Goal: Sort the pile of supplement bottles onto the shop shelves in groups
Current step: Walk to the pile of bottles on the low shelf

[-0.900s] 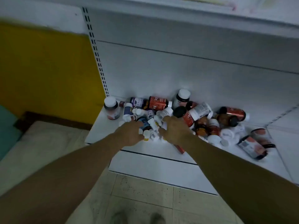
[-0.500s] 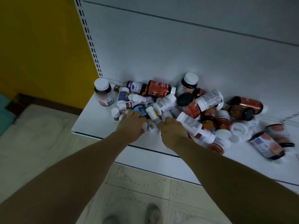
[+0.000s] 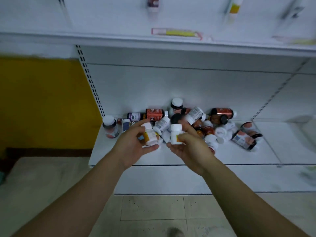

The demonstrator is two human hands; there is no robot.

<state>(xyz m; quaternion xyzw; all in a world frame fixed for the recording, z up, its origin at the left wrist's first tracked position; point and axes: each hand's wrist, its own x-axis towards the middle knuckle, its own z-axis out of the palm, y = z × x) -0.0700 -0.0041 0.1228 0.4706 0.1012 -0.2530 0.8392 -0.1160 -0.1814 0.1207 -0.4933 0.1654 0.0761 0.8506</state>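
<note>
Stands over pale speckled floor tiles (image 3: 153,207). Reaches both bare forearms forward over the bottom shelf (image 3: 109,151). Grips in the left hand (image 3: 135,144) a white bottle with a yellow label (image 3: 149,134), tilted, thumb beneath and fingers curled over it. Holds in the right hand (image 3: 189,146) a small white-capped bottle (image 3: 175,134), upright, thumb and fingers wrapped round its orange-marked body. Keeps the two bottles just beside each other, in front of the pile of supplement bottles (image 3: 196,117) heaped against the shelf's back panel. Shows there a red-labelled bottle (image 3: 155,113) on its side, a purple-labelled bottle (image 3: 136,116) left of it, a white-lidded jar (image 3: 110,126) upright at the left end, and a dark-lidded jar (image 3: 243,139) tipped over to the right. Faces, higher up, an upper shelf (image 3: 119,38) with a blurred price strip (image 3: 176,32).
</note>
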